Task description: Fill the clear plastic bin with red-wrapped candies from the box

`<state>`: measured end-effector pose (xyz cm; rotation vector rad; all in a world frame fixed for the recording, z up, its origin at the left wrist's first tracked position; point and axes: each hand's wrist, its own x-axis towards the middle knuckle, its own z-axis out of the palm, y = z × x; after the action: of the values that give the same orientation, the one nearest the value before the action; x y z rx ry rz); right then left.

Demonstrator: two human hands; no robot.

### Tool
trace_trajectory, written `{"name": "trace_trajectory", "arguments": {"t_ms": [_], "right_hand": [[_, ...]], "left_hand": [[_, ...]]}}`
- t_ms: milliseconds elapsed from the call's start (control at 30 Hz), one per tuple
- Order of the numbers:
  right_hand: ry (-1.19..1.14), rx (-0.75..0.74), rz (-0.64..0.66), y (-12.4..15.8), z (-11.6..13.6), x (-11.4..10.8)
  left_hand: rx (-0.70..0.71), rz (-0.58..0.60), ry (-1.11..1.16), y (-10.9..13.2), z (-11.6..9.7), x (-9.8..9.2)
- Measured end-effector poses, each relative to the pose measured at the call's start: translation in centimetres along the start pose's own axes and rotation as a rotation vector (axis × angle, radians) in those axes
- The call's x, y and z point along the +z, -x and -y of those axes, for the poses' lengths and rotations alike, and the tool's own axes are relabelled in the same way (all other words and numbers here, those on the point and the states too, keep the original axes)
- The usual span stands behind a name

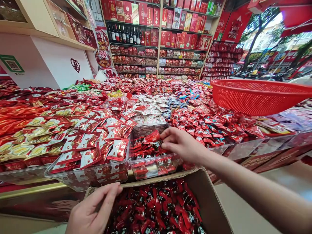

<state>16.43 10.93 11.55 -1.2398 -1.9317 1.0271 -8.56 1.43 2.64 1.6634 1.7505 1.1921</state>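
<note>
My right hand (179, 143) pinches a red wrapped candy (153, 136) between thumb and fingers, just above a clear plastic bin (156, 167). Inside that bin lie several red and black wrapped candies (143, 149). Below it is an open cardboard box (212, 195), filled with similar red and black candies (156, 208). At the box's back left corner, my left hand (95, 208) is closed on the cardboard rim, its fingertips resting along the back edge. The hand hides much of the box's left wall.
Left of the bin, another clear bin (97, 175) holds white and red packets. Heaps of wrapped sweets (202, 123) cover the display behind. A red plastic basket (258, 97) rests on the right-hand heaps. Shelves with red boxes (143, 14) and bottles (125, 35) line the back wall.
</note>
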Motion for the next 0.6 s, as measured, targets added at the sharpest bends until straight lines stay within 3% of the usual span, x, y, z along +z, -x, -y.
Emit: {"name": "trace_trajectory", "arguments": {"t_ms": [100, 200, 267, 467, 600], "right_hand": [[0.084, 0.259, 0.166, -4.3, -1.2, 0.8], [0.132, 0.579, 0.369, -6.9, -2.2, 2.6], [0.145, 0.703, 0.447, -7.8, -2.8, 3.8], [0.16, 0.823, 0.575, -9.2, -4.5, 5.6], [0.163, 0.787, 0.59, -9.4, -5.5, 6.2]], "left_hand": [[0.027, -0.035, -0.151, -0.9, 3.4, -0.5], [0.203, -0.021, -0.292, -1.0, 5.7, -0.1], [0.314, -0.02, -0.369, -0.9, 6.4, 0.2], [0.428, -0.009, -0.428, -0.9, 6.5, 0.5], [0.437, 0.0, -0.437, -0.9, 6.5, 0.6]]}}
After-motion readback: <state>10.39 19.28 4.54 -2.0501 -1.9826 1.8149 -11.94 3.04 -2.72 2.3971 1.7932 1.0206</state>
